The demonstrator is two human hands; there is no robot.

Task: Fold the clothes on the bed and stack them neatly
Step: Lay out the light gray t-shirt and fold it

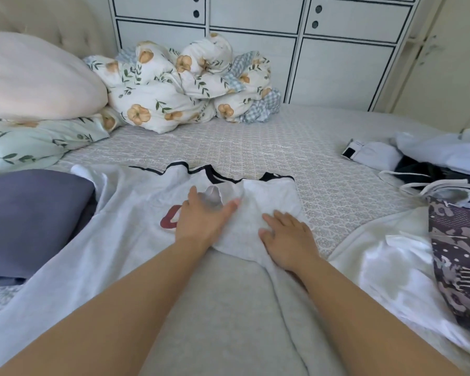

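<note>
White T-shirt (136, 213) with black collar trim lies spread on the bed (255, 142), red print partly visible; its right side is folded inward; left hand (201, 215) flat on the shirt near the collar, fingers partly under a thin fold of fabric; right hand (288, 234) flat on the folded-over part, fingers straight; folded blue-grey garment (30, 218) at left; unfolded clothes pile (440, 169) at right — dark patterned garment (459, 256) nearer; floral duvet (185, 82) bundled by the headboard.

White black-trimmed shirt (136, 213) flat on bed (255, 142)
</note>
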